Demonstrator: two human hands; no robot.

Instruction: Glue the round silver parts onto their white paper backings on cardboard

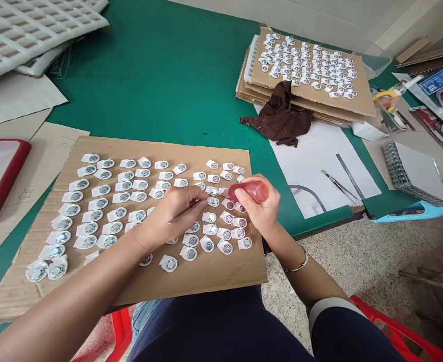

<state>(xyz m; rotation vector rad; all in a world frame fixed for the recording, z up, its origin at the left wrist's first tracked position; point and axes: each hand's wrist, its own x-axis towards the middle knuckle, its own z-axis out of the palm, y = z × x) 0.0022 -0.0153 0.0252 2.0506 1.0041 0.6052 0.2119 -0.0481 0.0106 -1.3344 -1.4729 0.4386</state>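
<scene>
My left hand point(174, 206) is closed on slim metal tweezers point(184, 212), whose tip end is at the small round pieces; the fingers partly hide them. In my right hand point(262, 203) a small red squeeze bottle point(252, 191) is gripped, tilted with its nozzle pointing left toward a round piece point(213, 191). Both hands meet over the right part of a cardboard sheet point(206, 281). Rows of small white-backed round pieces with dark ring markings point(98, 203) lie across the sheet, and my left forearm covers some of them.
Stacked cardboard sheets point(364, 100) with more round pieces stand at the back right, a brown cloth point(282, 118) against them. Another pair of tweezers point(338, 185) and a ruler point(348, 175) lie on white paper. A red-cased tablet point(3, 176) and white trays point(44, 30) are at left.
</scene>
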